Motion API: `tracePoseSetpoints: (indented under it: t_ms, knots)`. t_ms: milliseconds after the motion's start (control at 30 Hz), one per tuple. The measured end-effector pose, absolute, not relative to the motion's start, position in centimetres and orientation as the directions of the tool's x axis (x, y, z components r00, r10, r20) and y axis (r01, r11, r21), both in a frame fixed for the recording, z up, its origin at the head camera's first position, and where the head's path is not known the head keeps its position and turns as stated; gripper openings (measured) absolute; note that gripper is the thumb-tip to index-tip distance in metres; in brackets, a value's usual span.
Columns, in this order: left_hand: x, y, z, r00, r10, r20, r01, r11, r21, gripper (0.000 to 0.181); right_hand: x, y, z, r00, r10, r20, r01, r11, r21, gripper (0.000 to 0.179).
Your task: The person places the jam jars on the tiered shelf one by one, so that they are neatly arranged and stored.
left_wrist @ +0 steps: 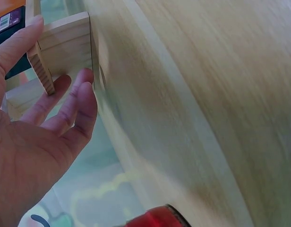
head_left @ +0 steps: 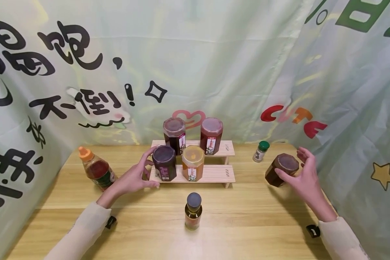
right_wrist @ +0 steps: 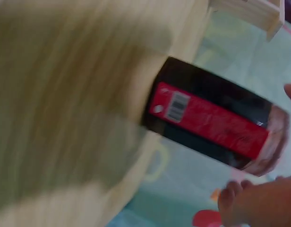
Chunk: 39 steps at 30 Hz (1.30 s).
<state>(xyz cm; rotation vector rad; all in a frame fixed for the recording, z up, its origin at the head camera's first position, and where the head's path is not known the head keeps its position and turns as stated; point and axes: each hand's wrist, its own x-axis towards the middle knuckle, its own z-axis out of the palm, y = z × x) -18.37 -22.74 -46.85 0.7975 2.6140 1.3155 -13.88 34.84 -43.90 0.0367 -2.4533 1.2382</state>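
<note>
A two-tier wooden stand (head_left: 211, 174) holds several octagonal jars. My left hand (head_left: 138, 177) grips its left end beside a dark purple jar (head_left: 164, 166); in the left wrist view the thumb lies on the edge of the shelf (left_wrist: 65, 35), fingers curled on its other side. At the right, a dark brown jar (head_left: 276, 171) stands on the table between the thumb and spread fingers of my right hand (head_left: 303, 177). The right wrist view shows this jar (right_wrist: 211, 118) with a red label, and a gap between it and the fingers.
On the stand are an amber jar (head_left: 193, 162) and two dark red jars at the back. Around it stand a green-capped shaker (head_left: 261, 151), a dark-capped bottle (head_left: 193, 213) in front, and an orange-capped squeeze bottle (head_left: 97, 169) near my left forearm. Printed cloth hangs behind.
</note>
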Motion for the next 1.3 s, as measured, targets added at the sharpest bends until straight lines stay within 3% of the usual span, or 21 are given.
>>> tracePoseSetpoints:
  t_ms: [267,500,1000,1300]
  knots:
    - [-18.2,-22.4,-46.3,-0.888,0.455,0.063,0.33,0.538,0.776,0.132,-14.7,37.1,-45.2,-0.965,0.0,0.261,-0.205,0.621,-0.757,0.109]
    - [-18.2,-22.4,-46.3,-0.889,0.453,0.063,0.33,0.539,0.775,0.133,-15.2,37.7,-46.0,-0.955,-0.069,0.29,-0.272,0.602,-0.751,0.098]
    - [-18.3,-22.6,-46.8,-0.889,0.455,0.059,0.328,0.538,0.776,0.132,-14.6,37.6,-46.3,-0.954,-0.07,0.291,-0.274,0.597,-0.754,0.097]
    - [-18.4,-22.6,-46.8,-0.889,0.454,0.053,0.323,0.542,0.776,0.132,-13.8,37.2,-46.5,-0.959,0.02,0.283,-0.201,0.655,-0.729,0.099]
